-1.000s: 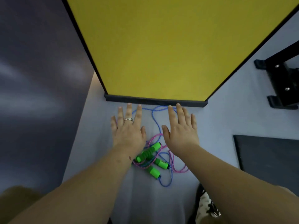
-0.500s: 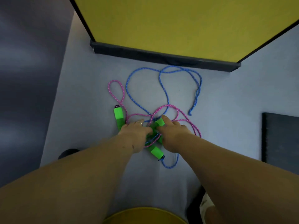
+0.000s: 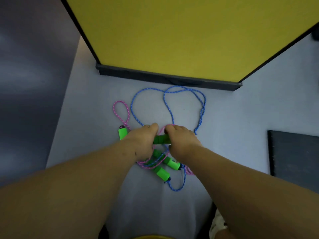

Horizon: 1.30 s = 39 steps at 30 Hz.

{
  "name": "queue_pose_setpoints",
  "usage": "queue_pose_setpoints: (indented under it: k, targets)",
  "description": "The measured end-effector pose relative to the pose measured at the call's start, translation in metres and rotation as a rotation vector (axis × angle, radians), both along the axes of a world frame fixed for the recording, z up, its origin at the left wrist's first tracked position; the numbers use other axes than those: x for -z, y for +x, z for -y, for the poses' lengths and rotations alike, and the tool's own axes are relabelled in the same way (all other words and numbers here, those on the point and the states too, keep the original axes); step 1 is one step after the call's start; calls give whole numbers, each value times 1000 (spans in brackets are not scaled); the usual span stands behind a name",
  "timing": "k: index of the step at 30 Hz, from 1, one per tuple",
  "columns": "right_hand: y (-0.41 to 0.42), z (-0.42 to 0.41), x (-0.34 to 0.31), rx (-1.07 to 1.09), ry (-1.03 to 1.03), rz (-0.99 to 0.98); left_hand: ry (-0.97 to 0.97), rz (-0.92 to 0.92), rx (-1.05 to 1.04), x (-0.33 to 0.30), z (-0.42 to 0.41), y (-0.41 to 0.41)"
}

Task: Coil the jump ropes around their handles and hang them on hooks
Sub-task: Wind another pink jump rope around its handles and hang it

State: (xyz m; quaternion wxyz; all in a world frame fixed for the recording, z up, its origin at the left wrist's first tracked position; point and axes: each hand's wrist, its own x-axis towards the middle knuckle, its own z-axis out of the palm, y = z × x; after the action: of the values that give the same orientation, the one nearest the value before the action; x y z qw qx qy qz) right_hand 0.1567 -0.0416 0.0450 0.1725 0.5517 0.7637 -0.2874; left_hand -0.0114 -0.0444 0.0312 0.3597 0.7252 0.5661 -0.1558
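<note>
Two jump ropes lie tangled on the pale floor: a blue rope (image 3: 183,94) looping toward the yellow panel and a pink rope (image 3: 120,109) with a loop at the left. All their handles are bright green. My left hand (image 3: 141,140) and my right hand (image 3: 181,140) both grip one green handle (image 3: 161,139) held crosswise between them. Another handle (image 3: 122,133) lies left of my left hand. Two more handles (image 3: 163,173) (image 3: 171,163) lie below my hands in the tangle.
A yellow panel (image 3: 172,37) with a dark base strip (image 3: 165,78) stands just beyond the ropes. A dark mat (image 3: 295,156) lies on the floor at the right. A dark wall (image 3: 31,83) runs along the left.
Both hands went from lying flat over the ropes to gripping a green handle, now lifted slightly and turned crosswise. The camera view has shifted.
</note>
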Motion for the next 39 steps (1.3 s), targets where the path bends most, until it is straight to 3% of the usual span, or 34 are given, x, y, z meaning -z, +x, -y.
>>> queue_pose_setpoints:
  k: [4,7,11,13,16,19,22,26,29,31,33,36,39]
  targets:
    - [-8,-27,-76,238,127,-247,145,6,-81,-105,-34,-11]
    - [-15,-38,-150,494,264,-581,280,75,-189,-180,-42,-18]
    - [-12,-33,-247,748,204,-949,388,271,-463,-258,-33,-19]
    - [-8,-21,-284,743,192,-1028,366,469,-636,-289,-20,-14]
    - [-1,4,-316,730,250,-1055,148,876,-874,-324,2,4]
    - [0,27,-331,787,284,-1174,59,1131,-844,-330,17,21]
    - [0,38,-344,860,267,-1342,96,1167,-714,-323,23,31]
    - [3,32,-342,884,257,-1380,159,1113,-657,-320,22,37]
    - [5,22,-327,832,38,-1396,85,1299,-830,-332,17,34]
    - [6,20,-317,694,-142,-1245,23,1386,-954,-340,9,27]
    - [5,22,-311,576,-220,-1032,101,1347,-1042,-341,-2,15]
    - [3,22,-309,619,-159,-997,283,1187,-1089,-334,-14,0]
    - [2,16,-311,760,-43,-1175,157,1181,-1071,-329,-11,2]
